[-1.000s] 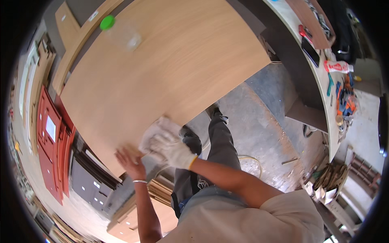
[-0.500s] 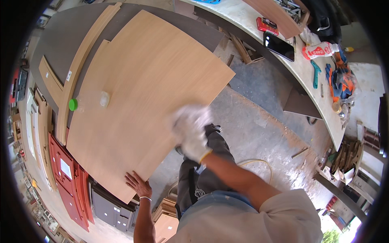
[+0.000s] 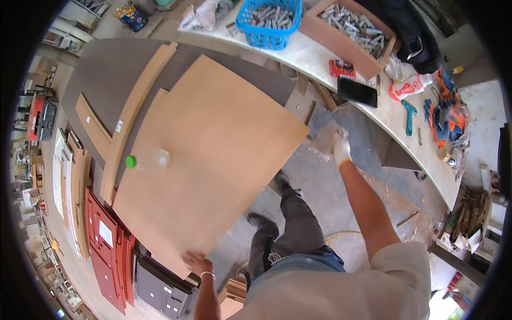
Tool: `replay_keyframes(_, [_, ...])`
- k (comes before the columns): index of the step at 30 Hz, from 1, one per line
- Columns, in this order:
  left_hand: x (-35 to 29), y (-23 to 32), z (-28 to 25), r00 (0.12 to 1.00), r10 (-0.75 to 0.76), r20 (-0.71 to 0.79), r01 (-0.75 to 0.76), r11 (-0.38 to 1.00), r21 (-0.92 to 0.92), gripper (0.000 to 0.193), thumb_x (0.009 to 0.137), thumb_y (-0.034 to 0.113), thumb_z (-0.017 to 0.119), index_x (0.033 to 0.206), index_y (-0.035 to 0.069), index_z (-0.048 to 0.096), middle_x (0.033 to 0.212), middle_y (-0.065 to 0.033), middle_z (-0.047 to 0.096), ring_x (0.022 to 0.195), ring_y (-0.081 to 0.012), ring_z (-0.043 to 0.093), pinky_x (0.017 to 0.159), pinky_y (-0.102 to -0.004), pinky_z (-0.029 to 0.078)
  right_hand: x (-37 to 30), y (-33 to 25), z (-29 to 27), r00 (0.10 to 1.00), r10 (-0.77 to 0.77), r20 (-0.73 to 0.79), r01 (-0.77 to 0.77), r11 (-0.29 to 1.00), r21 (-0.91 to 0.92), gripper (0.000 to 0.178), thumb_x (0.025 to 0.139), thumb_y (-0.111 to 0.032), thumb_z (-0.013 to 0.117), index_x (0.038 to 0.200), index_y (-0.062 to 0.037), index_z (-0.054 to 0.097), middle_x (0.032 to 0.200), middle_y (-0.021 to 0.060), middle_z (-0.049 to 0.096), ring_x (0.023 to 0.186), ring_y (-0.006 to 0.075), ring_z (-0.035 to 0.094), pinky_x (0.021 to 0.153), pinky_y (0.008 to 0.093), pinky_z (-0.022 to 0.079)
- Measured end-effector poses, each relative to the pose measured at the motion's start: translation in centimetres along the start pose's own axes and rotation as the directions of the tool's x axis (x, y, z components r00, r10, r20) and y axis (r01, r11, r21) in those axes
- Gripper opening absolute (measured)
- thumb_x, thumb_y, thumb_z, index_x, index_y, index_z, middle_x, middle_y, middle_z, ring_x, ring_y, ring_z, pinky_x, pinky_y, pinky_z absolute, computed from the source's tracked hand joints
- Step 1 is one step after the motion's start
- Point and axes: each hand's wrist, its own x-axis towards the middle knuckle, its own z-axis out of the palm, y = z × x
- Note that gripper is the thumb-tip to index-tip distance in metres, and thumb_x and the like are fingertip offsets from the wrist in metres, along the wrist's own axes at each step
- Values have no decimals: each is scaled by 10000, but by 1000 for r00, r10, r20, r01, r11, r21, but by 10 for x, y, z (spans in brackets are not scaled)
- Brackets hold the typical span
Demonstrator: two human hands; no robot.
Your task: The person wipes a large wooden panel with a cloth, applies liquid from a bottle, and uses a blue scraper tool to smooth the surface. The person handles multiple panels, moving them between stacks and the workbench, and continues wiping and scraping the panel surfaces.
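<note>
A large light-brown wood panel (image 3: pixel 213 138) lies over a dark grey board (image 3: pixel 85 69). My bare left hand (image 3: pixel 198 263) rests on the panel's near corner with its fingers stretched out. My right hand (image 3: pixel 342 146), in a white glove, grips a crumpled pale rag (image 3: pixel 323 140). That hand is just off the panel's right corner, above the floor, and the rag is slightly blurred. Lying on the panel's left part is a clear plastic bottle (image 3: pixel 154 158) with a green cap.
Long wooden strips (image 3: pixel 140 112) lie along the left. The workbench (image 3: pixel 384 122) at the right carries a blue basket (image 3: pixel 269 26), a wooden box (image 3: pixel 349 40) of metal parts, a phone (image 3: pixel 357 92) and a teal tool (image 3: pixel 409 117). Red panels (image 3: pixel 106 250) stand at the near left.
My right hand has swung with the rag from the panel's near edge to beyond its right corner. My left hand stays on the panel. The view has shifted, showing more of the bench.
</note>
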Motion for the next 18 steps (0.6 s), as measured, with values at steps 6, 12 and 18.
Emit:
replay_keyframes(6, [40, -101, 58, 768, -253, 588, 317, -647, -693, 548, 996, 368, 532, 1400, -1, 509, 1426, -178, 554, 1253, -344, 584, 1043, -528, 466, -133, 114, -25, 964, 261, 51, -234, 741, 629, 261, 1028, -339, 553, 1281, -273, 548, 1190, -5, 671, 1010, 186, 680, 774, 384, 599])
replay_keyframes(12, [81, -109, 83, 752, -125, 648, 269, -839, -474, 467, 1040, 311, 435, 1380, 9, 539, 1425, -159, 563, 1353, -307, 486, 1120, -518, 372, -227, 102, 11, 889, 456, 52, -366, 636, 679, 319, 980, -264, 576, 1285, -170, 580, 1034, 41, 684, 906, 250, 696, 730, 446, 583])
replay_keyframes(18, [72, -100, 93, 780, -14, 626, 416, -736, -534, 426, 1028, 283, 456, 1345, 18, 560, 1367, -141, 591, 1283, -292, 521, 1043, -490, 409, -236, 90, 16, 981, 194, 6, -159, 788, 595, 364, 965, -212, 598, 1300, -68, 589, 1181, 50, 630, 983, 194, 641, 786, 379, 540])
